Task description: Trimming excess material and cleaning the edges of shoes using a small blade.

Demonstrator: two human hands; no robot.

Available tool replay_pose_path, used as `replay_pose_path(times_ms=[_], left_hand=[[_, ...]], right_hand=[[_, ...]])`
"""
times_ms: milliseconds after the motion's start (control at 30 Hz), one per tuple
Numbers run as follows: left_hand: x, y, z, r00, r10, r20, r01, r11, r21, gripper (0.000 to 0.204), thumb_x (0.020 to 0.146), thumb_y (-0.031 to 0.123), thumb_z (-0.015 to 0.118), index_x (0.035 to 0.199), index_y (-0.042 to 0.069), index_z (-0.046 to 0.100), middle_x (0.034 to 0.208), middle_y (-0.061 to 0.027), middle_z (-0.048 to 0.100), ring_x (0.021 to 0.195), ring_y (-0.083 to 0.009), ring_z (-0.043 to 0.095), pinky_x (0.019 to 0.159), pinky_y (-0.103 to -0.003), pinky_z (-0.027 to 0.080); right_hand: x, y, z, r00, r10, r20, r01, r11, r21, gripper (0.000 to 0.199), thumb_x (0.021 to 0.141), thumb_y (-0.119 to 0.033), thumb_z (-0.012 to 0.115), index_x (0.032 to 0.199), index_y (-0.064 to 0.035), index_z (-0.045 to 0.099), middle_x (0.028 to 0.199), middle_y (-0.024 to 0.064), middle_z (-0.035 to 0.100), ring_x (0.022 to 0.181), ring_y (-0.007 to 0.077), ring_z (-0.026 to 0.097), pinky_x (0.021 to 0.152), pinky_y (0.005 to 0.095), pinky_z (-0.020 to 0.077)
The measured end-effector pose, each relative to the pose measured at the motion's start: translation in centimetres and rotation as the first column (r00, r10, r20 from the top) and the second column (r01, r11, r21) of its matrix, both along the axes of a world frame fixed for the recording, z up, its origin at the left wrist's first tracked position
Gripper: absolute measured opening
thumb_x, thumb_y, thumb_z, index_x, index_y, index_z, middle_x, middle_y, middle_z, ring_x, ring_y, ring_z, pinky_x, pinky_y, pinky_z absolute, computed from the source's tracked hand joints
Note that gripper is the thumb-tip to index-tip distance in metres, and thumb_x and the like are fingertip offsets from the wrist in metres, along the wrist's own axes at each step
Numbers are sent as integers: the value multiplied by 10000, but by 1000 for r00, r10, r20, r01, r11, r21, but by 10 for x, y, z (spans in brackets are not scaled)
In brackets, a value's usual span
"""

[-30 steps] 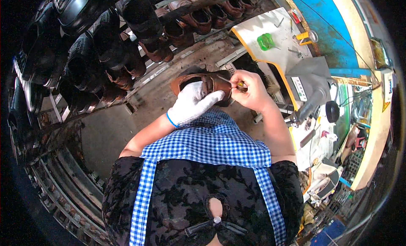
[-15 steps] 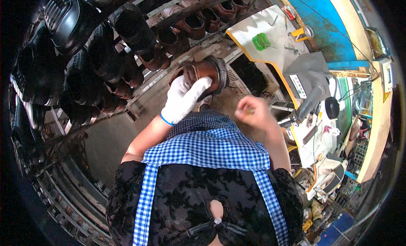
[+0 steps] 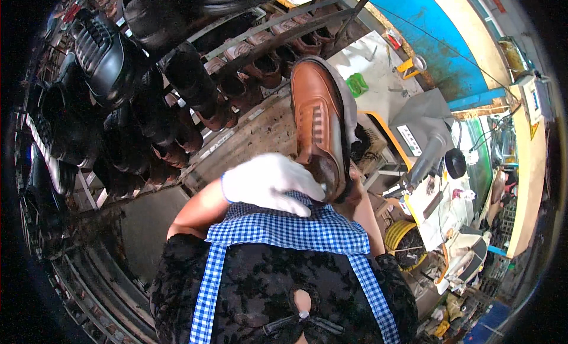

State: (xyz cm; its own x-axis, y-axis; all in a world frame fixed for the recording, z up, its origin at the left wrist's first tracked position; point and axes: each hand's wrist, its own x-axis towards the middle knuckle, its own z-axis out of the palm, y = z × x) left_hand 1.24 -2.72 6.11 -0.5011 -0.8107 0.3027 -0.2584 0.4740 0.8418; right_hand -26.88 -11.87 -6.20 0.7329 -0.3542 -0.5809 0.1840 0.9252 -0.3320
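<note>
A brown lace-up leather shoe is before me with its toe pointing away and its pale sole edge along the right. My right hand grips it from the right near the heel; most of those fingers are hidden behind the shoe. My left hand, in a white glove, is at the shoe's dark opening. Its thumb and fingers are apart, with the fingertips against or just over the collar; contact is hard to tell. The blue checked apron lies just below both hands.
Racks of black shoes and brown shoes stand at the left and far side. To the right are a white worktable with a green container, a grey machine and a yellow round basket.
The shoe has turned so its toe points away and its upper shows. My right hand has moved from beside it onto its heel; my left hand has shifted toward me to the opening.
</note>
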Motion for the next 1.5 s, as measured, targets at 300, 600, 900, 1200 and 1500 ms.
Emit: replay_pose_path(times_ms=[300, 600, 900, 1200, 1500], left_hand=[[27, -46, -27, 138, 659, -740, -272, 743, 611, 578, 859, 176, 703, 1363, 18, 467, 1308, -67, 559, 1203, -176, 514, 1032, -322, 409], [35, -9, 40, 655, 659, -369, -559, 752, 350, 586, 757, 165, 805, 1253, -35, 566, 1160, -110, 649, 1070, -162, 598, 974, -317, 460], [18, 4, 44, 720, 639, -271, -531, 758, 378, 603, 742, 227, 819, 1231, -40, 590, 1092, -119, 683, 996, -142, 626, 917, -294, 482], [9, 10, 39, 684, 703, -194, -614, 699, 368, 621, 729, 287, 823, 1210, -39, 604, 1070, -131, 689, 981, -157, 642, 896, -298, 490], [7, 13, 34, 657, 728, -195, -627, 672, 395, 611, 728, 281, 818, 1200, -44, 607, 1070, -134, 686, 983, -154, 639, 903, -295, 487]], right_hand=[[37, -23, -50, 950, 312, -31, -289, 832, -474, 638, 872, -402, 650, 1369, -42, 480, 1271, 118, 596, 1162, 259, 570, 995, 403, 456], [71, -62, 109, 960, -183, -212, -236, -123, -964, 321, 1006, -187, 512, 1270, -22, 589, 807, -32, 533, 652, 52, 447, 581, 190, 373], [73, -40, 216, 914, -99, -393, -366, -614, -699, 366, 825, -34, 667, 1158, -180, 702, 691, 64, 489, 566, 192, 506, 504, 321, 406], [72, -27, 209, 893, -238, -382, -435, -675, -596, 459, 756, 12, 644, 1166, -188, 697, 691, 54, 483, 526, 200, 526, 483, 322, 438], [62, -9, 229, 818, -407, -407, -555, -747, -367, 490, 712, -21, 649, 1164, -205, 701, 711, 46, 443, 525, 202, 517, 464, 334, 426]])
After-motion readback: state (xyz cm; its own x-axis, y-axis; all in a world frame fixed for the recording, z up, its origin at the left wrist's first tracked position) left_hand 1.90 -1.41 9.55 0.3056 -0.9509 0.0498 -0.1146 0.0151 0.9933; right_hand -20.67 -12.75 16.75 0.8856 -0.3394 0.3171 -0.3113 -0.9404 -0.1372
